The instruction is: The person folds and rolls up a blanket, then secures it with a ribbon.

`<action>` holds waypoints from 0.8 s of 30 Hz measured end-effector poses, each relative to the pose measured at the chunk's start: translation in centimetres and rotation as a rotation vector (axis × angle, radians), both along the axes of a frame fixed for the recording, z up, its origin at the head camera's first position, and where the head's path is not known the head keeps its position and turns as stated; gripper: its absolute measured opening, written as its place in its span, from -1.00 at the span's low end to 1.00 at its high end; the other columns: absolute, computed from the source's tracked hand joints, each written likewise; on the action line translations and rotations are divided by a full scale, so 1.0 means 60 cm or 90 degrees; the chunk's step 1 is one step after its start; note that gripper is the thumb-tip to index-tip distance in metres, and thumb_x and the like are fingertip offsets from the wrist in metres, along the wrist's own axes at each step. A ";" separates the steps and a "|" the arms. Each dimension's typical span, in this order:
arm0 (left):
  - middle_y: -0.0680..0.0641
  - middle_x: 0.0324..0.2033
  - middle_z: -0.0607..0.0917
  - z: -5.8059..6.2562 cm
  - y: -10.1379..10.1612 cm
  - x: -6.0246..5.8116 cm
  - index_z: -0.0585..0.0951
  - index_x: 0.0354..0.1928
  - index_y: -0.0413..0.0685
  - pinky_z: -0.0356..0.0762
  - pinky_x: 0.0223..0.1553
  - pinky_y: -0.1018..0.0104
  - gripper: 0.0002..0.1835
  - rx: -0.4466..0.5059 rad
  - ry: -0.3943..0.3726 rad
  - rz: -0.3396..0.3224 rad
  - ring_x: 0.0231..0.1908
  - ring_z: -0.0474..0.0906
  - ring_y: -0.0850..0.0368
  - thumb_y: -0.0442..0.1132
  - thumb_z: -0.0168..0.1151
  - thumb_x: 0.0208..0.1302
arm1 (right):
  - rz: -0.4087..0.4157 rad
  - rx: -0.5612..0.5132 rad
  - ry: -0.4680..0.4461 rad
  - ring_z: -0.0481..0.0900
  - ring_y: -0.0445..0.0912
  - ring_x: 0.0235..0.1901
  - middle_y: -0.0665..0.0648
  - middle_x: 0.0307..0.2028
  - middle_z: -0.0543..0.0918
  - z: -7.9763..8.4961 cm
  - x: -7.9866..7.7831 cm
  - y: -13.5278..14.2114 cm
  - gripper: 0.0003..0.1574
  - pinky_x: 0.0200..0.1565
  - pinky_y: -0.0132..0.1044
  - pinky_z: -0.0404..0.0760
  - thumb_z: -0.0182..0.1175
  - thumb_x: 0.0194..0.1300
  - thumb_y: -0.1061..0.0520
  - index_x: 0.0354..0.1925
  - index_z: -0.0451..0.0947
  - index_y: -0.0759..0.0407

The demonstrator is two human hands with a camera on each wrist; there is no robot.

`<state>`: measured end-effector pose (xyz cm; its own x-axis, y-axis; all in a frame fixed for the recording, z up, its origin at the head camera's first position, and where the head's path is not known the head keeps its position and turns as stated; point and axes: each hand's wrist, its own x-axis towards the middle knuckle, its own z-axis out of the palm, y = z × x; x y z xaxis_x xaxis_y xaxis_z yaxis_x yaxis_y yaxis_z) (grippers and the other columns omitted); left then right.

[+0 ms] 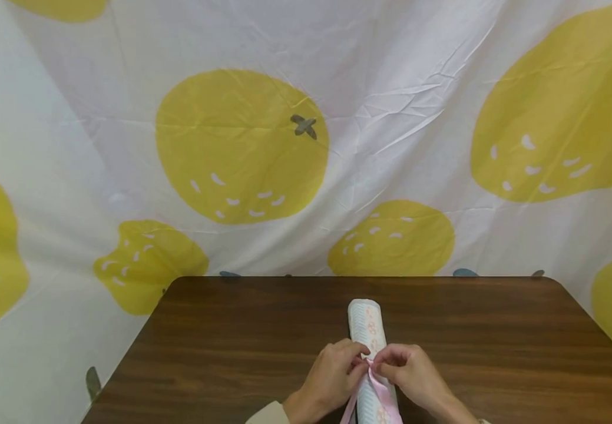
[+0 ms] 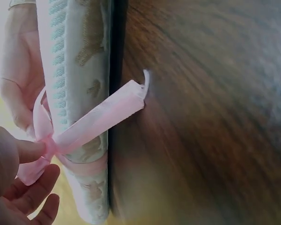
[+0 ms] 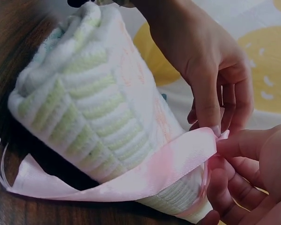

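A rolled white towel (image 1: 365, 319) with pale ribbed bands and orange prints lies lengthwise on the table. Pink satin ribbon (image 1: 384, 393) runs round it and is gathered on top in a bow-like knot (image 2: 50, 146). My left hand (image 1: 334, 372) pinches the ribbon at the left of this knot, thumb against fingers. From the right, my right hand (image 1: 416, 372) pinches ribbon close beside it. One loop shows near each hand in the left wrist view. A loose ribbon tail (image 3: 164, 165) hangs across the towel in the right wrist view, its cut end frayed.
The dark wood-grain table (image 1: 221, 330) has rounded far corners. Behind it hangs a white cloth (image 1: 125, 76) printed with large yellow fruit. A light sleeve (image 1: 268, 413) covers my left wrist.
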<state>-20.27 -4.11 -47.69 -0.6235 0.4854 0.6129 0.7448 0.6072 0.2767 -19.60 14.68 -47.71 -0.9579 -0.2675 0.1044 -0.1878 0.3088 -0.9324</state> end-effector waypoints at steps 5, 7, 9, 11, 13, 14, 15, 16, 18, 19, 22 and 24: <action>0.11 -0.43 0.65 0.004 -0.004 0.001 0.64 -0.27 -0.05 0.41 -0.32 0.68 -0.82 0.036 -0.031 -0.029 -0.41 0.54 0.45 -0.32 0.35 0.02 | 0.005 -0.017 -0.007 0.45 -0.29 -0.58 0.01 -0.56 0.59 -0.001 -0.003 0.000 -0.96 -0.52 -0.42 0.46 0.32 0.04 0.25 -0.45 0.62 0.20; 0.14 -0.43 0.66 0.004 -0.006 0.001 0.66 -0.26 -0.01 0.40 -0.30 0.66 -0.81 0.025 -0.024 -0.023 -0.40 0.54 0.46 -0.28 0.36 0.02 | 0.010 -0.025 -0.010 0.46 -0.28 -0.57 0.01 -0.56 0.59 -0.002 -0.003 0.001 -0.96 -0.52 -0.42 0.46 0.31 0.04 0.25 -0.45 0.62 0.22; 0.18 -0.43 0.66 0.004 -0.007 0.000 0.67 -0.27 0.05 0.39 -0.30 0.63 -0.82 0.006 -0.008 -0.013 -0.40 0.53 0.47 -0.22 0.37 0.02 | 0.017 -0.031 -0.013 0.47 -0.27 -0.57 0.03 -0.56 0.59 -0.003 -0.004 0.002 -0.94 -0.52 -0.42 0.47 0.30 0.05 0.25 -0.43 0.61 0.24; 0.21 -0.43 0.66 0.004 -0.007 0.000 0.68 -0.29 0.10 0.38 -0.31 0.61 -0.84 -0.009 0.005 -0.008 -0.41 0.53 0.48 -0.18 0.37 0.03 | 0.022 -0.039 -0.024 0.49 -0.26 -0.55 0.05 -0.54 0.60 -0.003 -0.004 0.004 -0.91 -0.50 -0.41 0.48 0.30 0.04 0.24 -0.42 0.61 0.26; 0.22 -0.44 0.66 0.004 -0.007 0.001 0.68 -0.33 0.12 0.37 -0.33 0.62 -0.89 -0.010 0.003 -0.004 -0.41 0.52 0.49 -0.17 0.36 0.04 | 0.029 -0.044 -0.036 0.50 -0.25 -0.53 0.07 -0.52 0.61 -0.003 -0.004 0.005 -0.90 -0.50 -0.39 0.50 0.30 0.06 0.23 -0.41 0.61 0.26; 0.21 -0.44 0.66 0.004 -0.007 0.001 0.68 -0.35 0.12 0.38 -0.33 0.63 -0.90 -0.006 -0.003 -0.005 -0.42 0.52 0.48 -0.18 0.36 0.05 | 0.034 -0.048 -0.043 0.50 -0.24 -0.52 0.08 -0.51 0.61 -0.003 -0.005 0.006 -0.88 -0.49 -0.38 0.51 0.30 0.07 0.21 -0.40 0.61 0.27; 0.21 -0.45 0.66 0.004 -0.007 0.001 0.68 -0.36 0.11 0.39 -0.34 0.63 -0.92 -0.002 -0.008 -0.005 -0.42 0.52 0.48 -0.19 0.35 0.05 | 0.040 -0.054 -0.049 0.51 -0.23 -0.51 0.08 -0.51 0.61 -0.003 -0.005 0.007 -0.86 -0.48 -0.37 0.52 0.30 0.09 0.20 -0.39 0.60 0.28; 0.20 -0.45 0.66 0.005 -0.008 0.001 0.67 -0.37 0.10 0.39 -0.34 0.65 -0.93 0.001 -0.013 -0.006 -0.42 0.52 0.48 -0.20 0.35 0.05 | 0.043 -0.059 -0.059 0.51 -0.22 -0.51 0.07 -0.51 0.61 -0.003 -0.006 0.008 -0.84 -0.47 -0.35 0.53 0.30 0.09 0.18 -0.39 0.60 0.29; 0.18 -0.44 0.67 0.006 -0.008 0.002 0.67 -0.38 0.08 0.41 -0.34 0.66 -0.93 0.009 -0.024 -0.013 -0.41 0.53 0.47 -0.23 0.35 0.06 | 0.051 -0.073 -0.083 0.51 -0.21 -0.50 0.05 -0.52 0.59 -0.004 -0.008 0.010 -0.80 -0.45 -0.33 0.53 0.30 0.10 0.16 -0.36 0.59 0.31; 0.17 -0.44 0.67 0.006 -0.009 0.002 0.67 -0.38 0.07 0.41 -0.34 0.67 -0.93 0.013 -0.027 -0.018 -0.41 0.54 0.47 -0.24 0.35 0.06 | 0.057 -0.082 -0.092 0.51 -0.20 -0.50 0.04 -0.52 0.58 -0.005 -0.008 0.011 -0.75 -0.44 -0.33 0.52 0.31 0.09 0.14 -0.34 0.58 0.34; 0.15 -0.44 0.67 0.006 -0.009 0.002 0.66 -0.37 0.04 0.42 -0.33 0.68 -0.93 0.020 -0.028 -0.034 -0.40 0.54 0.47 -0.27 0.34 0.06 | 0.073 -0.116 -0.129 0.51 -0.18 -0.48 0.02 -0.52 0.56 -0.008 -0.011 0.016 -0.71 -0.42 -0.32 0.50 0.28 0.12 0.16 -0.28 0.55 0.39; 0.13 -0.44 0.68 0.006 -0.008 0.002 0.66 -0.37 0.01 0.43 -0.33 0.69 -0.93 0.028 -0.031 -0.048 -0.39 0.55 0.46 -0.30 0.33 0.07 | 0.088 -0.139 -0.150 0.50 -0.18 -0.46 0.01 -0.50 0.55 -0.010 -0.013 0.019 -0.69 -0.40 -0.33 0.48 0.25 0.14 0.17 -0.24 0.52 0.43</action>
<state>-20.13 -4.61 -47.32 -0.6161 0.5049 0.6045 0.7726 0.5369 0.3389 -20.39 15.80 -48.33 -0.9185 -0.3928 -0.0462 0.0142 0.0841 -0.9964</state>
